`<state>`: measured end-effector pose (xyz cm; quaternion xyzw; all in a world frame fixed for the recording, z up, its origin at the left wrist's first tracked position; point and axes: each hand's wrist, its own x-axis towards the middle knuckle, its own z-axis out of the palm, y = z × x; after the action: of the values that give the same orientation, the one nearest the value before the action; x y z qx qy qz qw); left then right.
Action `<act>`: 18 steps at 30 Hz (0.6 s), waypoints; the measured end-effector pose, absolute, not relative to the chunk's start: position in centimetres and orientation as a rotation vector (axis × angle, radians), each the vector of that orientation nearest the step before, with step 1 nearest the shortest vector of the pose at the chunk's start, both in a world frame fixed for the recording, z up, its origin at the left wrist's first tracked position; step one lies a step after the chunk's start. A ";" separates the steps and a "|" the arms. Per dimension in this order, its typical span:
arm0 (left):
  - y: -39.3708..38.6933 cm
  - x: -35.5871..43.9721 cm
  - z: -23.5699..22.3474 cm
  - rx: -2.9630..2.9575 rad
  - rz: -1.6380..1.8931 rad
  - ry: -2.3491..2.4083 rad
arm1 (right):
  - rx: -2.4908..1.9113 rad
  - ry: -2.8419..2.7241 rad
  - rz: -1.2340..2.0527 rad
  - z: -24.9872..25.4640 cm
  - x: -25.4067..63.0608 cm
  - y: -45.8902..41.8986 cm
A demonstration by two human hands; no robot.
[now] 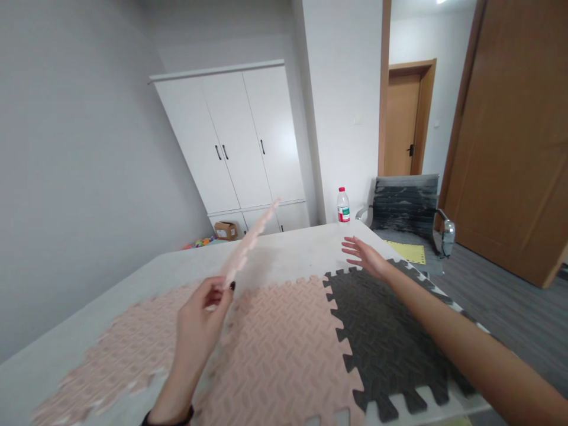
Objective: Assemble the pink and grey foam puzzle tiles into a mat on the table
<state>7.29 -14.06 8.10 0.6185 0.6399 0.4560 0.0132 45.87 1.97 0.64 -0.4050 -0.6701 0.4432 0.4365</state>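
Observation:
My left hand (204,319) pinches the near edge of a pink foam mat tile (248,242), which is tilted up and seen almost edge-on above the table. Beneath it and to the right lies another pink foam tile (288,343), flat, with toothed edges. A dark grey foam tile (381,331) lies against that tile's right side, their teeth meeting along the seam. My right hand (364,257) is over the far part of the dark tile, fingers spread, with nothing in it. More pink foam matting (133,337) lies to the left, slightly blurred.
A white table (306,248) carries the tiles. A bottle with a red cap (343,206) stands at its far right edge. Beyond are a black chair (404,204) with a yellow sheet (407,251) on its seat, a white cabinet (239,136) and a cardboard box (225,230).

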 end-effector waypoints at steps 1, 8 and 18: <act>-13.4 9.0 8.0 2.019 1.390 1.880 | -0.952 -1.541 1.210 1.4 46.9 2.0; -6.2 20.3 4.9 2.594 0.653 1.627 | -1.193 -1.099 1.036 1.8 55.1 2.5; 1.4 23.9 1.3 2.649 0.383 1.644 | -1.828 -1.340 0.732 -1.4 60.1 4.7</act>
<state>23.93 1.45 1.26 0.8433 0.5234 0.1219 0.0000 60.07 4.71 -1.41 -0.7127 -0.5226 0.2855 0.3708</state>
